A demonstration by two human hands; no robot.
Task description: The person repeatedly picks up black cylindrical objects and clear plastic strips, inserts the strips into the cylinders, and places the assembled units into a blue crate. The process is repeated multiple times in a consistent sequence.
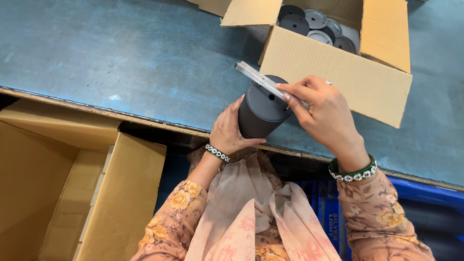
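Table point(121, 58): keep the black can point(261, 112) steady above its near edge.
Left hand point(227, 129): wrapped around the can's side; grip firmly.
Right hand point(325, 113): pinching the metal strip point(263, 81); lay it flat across the top.

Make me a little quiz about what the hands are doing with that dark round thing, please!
1. Which hand wraps around the dark cylinder?
2. True or false: the right hand lays a thin metal strip across the cylinder's top.
3. What fills the open cardboard box on the blue table?

Key:
1. The left hand.
2. True.
3. Round metal discs, grey and black.
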